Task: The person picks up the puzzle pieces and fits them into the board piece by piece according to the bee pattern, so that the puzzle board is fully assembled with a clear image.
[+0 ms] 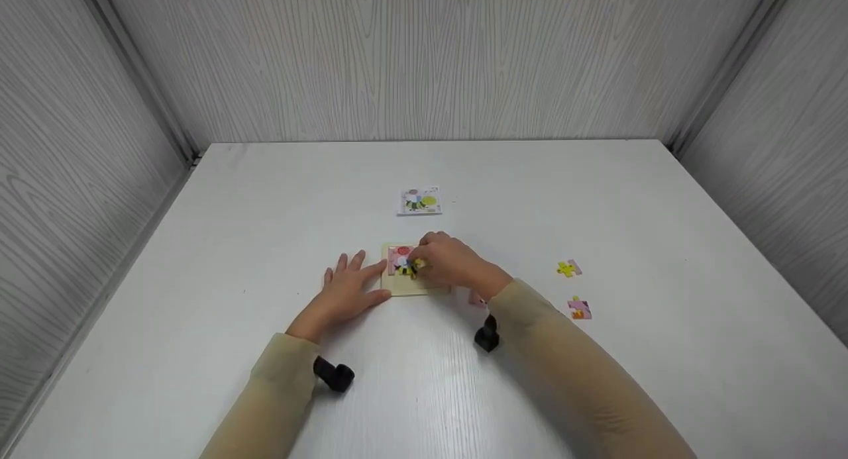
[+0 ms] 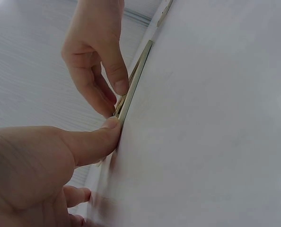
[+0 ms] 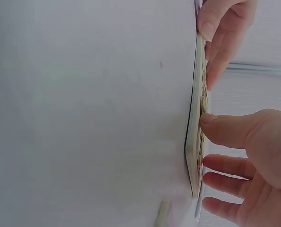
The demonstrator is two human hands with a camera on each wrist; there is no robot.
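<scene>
A small pale wooden puzzle board [image 1: 414, 288] lies flat on the table, a bee picture partly filled in with jigsaw pieces [image 1: 401, 257]. My left hand [image 1: 351, 287] has its fingers spread on the table, and its thumb [image 2: 95, 139] touches the board's left edge. Over the board's right half, my right hand [image 1: 450, 260] pinches a yellow puzzle piece [image 1: 419, 264] between thumb and fingers. In the left wrist view, a thin piece [image 2: 122, 100] stands tilted above the board by the right fingertips. The right hand covers much of the picture's right side.
A reference card [image 1: 420, 201] with the same bee picture lies behind the board. Two loose pieces, one yellow [image 1: 568, 268] and one pink and orange [image 1: 580, 308], lie to the right. Another pink piece [image 1: 476, 299] shows partly under the right wrist. Panels [image 1: 424, 61] enclose the table.
</scene>
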